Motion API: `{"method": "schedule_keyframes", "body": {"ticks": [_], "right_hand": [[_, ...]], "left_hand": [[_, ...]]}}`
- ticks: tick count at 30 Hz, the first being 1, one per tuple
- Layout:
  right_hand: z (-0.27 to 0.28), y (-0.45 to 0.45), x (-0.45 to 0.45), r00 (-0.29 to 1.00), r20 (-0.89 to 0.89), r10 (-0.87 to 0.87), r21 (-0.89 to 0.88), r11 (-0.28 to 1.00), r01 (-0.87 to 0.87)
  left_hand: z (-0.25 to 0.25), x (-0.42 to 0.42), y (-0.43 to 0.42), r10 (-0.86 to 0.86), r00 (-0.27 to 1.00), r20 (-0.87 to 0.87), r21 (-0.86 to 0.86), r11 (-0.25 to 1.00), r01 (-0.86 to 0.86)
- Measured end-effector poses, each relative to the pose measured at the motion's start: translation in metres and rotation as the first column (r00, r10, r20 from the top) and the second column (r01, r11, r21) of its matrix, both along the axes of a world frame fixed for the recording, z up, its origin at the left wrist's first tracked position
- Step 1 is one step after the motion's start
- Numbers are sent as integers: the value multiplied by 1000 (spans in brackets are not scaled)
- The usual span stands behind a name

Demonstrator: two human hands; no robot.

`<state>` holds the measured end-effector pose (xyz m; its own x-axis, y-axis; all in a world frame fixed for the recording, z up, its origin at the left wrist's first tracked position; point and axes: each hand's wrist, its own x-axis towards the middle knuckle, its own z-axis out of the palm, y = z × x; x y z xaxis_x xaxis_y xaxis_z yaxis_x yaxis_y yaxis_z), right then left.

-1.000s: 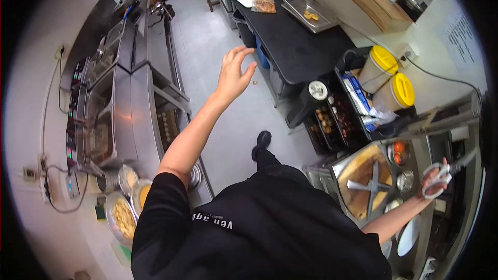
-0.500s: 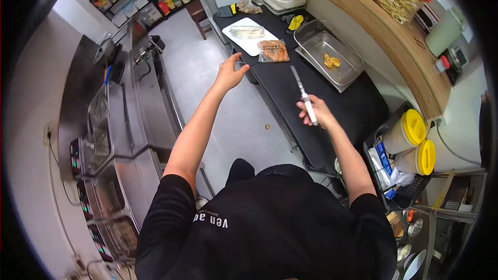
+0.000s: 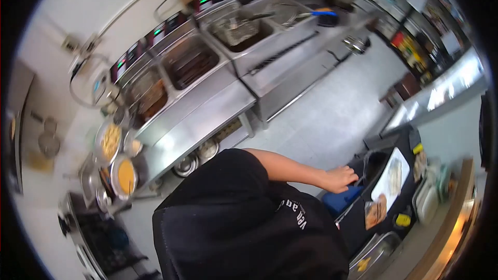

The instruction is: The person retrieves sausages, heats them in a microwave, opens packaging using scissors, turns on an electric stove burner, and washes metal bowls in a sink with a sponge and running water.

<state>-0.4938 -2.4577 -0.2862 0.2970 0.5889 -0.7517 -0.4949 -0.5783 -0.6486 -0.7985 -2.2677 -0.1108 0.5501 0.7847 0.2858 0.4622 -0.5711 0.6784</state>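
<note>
My left hand (image 3: pixel 340 179) reaches out to the right side of the view, at the front edge of the black counter. Its fingers are curled at a dark, open-looking compartment (image 3: pixel 374 167); what they grip is blurred. Below that hand is a blue thing (image 3: pixel 342 200), partly hidden. Close by on the counter lie a white cutting board (image 3: pixel 383 189) with a clear wrapped pack (image 3: pixel 395 176) on it, and a printed bag of orange-brown food (image 3: pixel 375 211). My right hand is out of view, and I cannot see the white-handled knife.
Fryers with baskets (image 3: pixel 236 31) line the wall ahead, behind a steel ledge (image 3: pixel 192 111). Bowls of yellow food (image 3: pixel 124 176) stand at the left. A metal tray (image 3: pixel 384 246) with orange pieces sits at the lower right. A brown stool (image 3: pixel 407 87) stands on the floor.
My view has swung left toward the fryers, moving the counter to the lower right. My right hand, which held a white-handled knife, has left view. My left hand's spread fingers have curled.
</note>
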Motion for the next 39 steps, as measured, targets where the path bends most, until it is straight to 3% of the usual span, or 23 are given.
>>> {"method": "schedule_keyframes", "body": {"ticks": [1,2,4,6,8,10,11,12,13,14,16,19,21,22,24,27,28,30,32,33,34,36,39], "right_hand": [[37,28,-29,893,185,409,34,906,-422],[74,60,-63,675,347,651,50,706,-707],[120,121,-123,421,437,794,156,394,-906],[140,168,-180,276,443,853,300,149,-942],[176,191,-238,188,474,860,355,9,-935],[202,198,-285,181,421,889,421,-15,-907],[210,197,-301,181,377,909,480,-25,-877],[216,193,-315,181,375,909,483,-25,-876],[220,188,-328,155,310,938,490,-18,-872],[222,183,-340,129,244,961,495,-9,-869],[218,173,-359,89,217,972,411,-8,-912],[210,162,-387,28,229,973,364,-59,-930],[204,158,-414,77,184,980,343,10,-939],[203,156,-426,106,154,982,322,51,-945],[207,152,-460,164,107,981,323,121,-939],[233,158,-512,38,192,981,346,-32,-938],[235,163,-526,46,185,982,337,-20,-941],[236,169,-546,-71,443,894,334,-238,-912],[241,173,-559,-75,419,905,302,-217,-928],[241,175,-561,-49,384,922,309,-179,-934],[241,176,-563,-24,351,936,315,-142,-938],[238,175,-563,47,295,954,348,-62,-935],[239,176,-562,86,224,971,290,18,-957]], "left_hand": [[0,-29,-3,90,995,47,0,996,-90],[2,-56,-11,183,978,103,-7,983,-183],[8,-110,-29,358,919,164,-18,933,-360],[23,-169,-54,572,807,143,-10,817,-577],[39,-244,-72,733,657,177,117,648,-753],[97,-321,-90,922,378,86,-51,383,-922],[117,-373,-92,956,270,115,-5,272,-962],[115,-437,-89,909,249,333,330,135,-934],[149,-478,-93,940,73,334,298,-32,-954],[159,-535,-95,938,-76,338,150,-133,-980],[176,-634,-96,911,-304,279,217,-369,-904],[176,-747,-75,941,-336,36,414,-320,-852],[166,-796,-52,957,-255,-139,489,-158,-858],[153,-817,-39,960,-232,-160,476,-130,-870],[138,-843,-14,875,-257,-410,442,-56,-895],[137,-856,5,817,-262,-513,398,-44,-916],[135,-863,9,793,-264,-549,383,-42,-923],[127,-875,19,764,-251,-595,396,7,-918],[132,-878,27,777,-203,-597,423,90,-902],[134,-878,28,760,-146,-633,441,200,-875],[138,-876,28,756,-140,-640,437,208,-875],[145,-873,28,646,-82,-759,417,385,-824],[136,-891,33,608,-41,-793,422,500,-756]]}}
